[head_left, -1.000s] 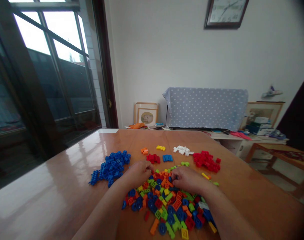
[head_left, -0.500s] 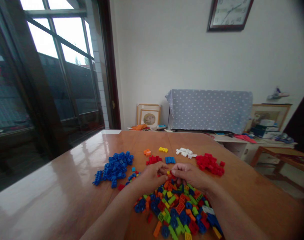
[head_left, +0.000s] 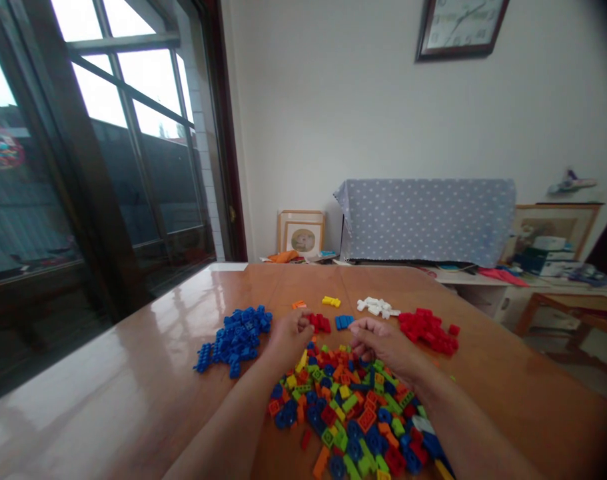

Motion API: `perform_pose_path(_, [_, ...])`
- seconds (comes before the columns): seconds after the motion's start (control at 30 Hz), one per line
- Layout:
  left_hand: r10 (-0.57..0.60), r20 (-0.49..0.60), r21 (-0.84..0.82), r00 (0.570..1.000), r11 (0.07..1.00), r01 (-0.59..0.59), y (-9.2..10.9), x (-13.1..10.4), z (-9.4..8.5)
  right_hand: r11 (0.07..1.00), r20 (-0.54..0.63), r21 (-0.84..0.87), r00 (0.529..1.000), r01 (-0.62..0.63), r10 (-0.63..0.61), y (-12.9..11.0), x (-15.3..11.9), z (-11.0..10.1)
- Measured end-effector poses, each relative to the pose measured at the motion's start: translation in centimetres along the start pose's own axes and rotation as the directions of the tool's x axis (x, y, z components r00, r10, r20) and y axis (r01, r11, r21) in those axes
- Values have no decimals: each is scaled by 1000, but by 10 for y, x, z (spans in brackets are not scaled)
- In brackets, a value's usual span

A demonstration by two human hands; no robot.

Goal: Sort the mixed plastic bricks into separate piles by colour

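Observation:
My left hand is closed, fingers curled beside a small group of red bricks; anything inside it is hidden. My right hand hovers at the far edge of a large mixed heap of toy building bricks, its fingers bent together, and I cannot make out what they hold. Between the hands the heap shows orange, green, yellow, red and blue pieces. A few blue bricks lie just beyond the right fingertips.
On the brown table a pile of blue bricks lies left, a red pile right. Yellow bricks, white pieces and orange bricks lie farther back. A cloth-covered object stands by the wall.
My hands have moved apart: the left went leftward to the small red group, the right slightly rightward. The view has shifted a little, and more of the mixed heap shows between them.

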State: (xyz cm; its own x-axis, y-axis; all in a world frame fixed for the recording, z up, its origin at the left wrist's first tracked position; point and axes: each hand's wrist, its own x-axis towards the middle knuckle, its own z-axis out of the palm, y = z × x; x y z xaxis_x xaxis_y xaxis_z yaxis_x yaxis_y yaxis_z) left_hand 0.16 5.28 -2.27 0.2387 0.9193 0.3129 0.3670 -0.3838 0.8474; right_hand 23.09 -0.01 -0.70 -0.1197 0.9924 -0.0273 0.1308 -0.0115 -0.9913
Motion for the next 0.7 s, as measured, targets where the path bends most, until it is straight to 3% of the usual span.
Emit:
perform_pose_path(0.1, [-45,-94,180,995,982,62,-20,10,-20,1000,-50,-24,999,10,-12,0,2,-6])
perform_pose_path(0.2, [-111,-121,292,986,946,143,-34,15,-28,999,-65,-32,998,0,-2,1,3,-8])
perform_pose_path(0.57, [-188,-136,415,973,881,229,-46,18,-22,993,-128,-121,991,11,-27,-2,1,-10])
perform_pose_path(0.7, [-201,-82,463,976,860,216,-44,18,-26,994,-117,-110,993,13,-26,-3,1,-10])
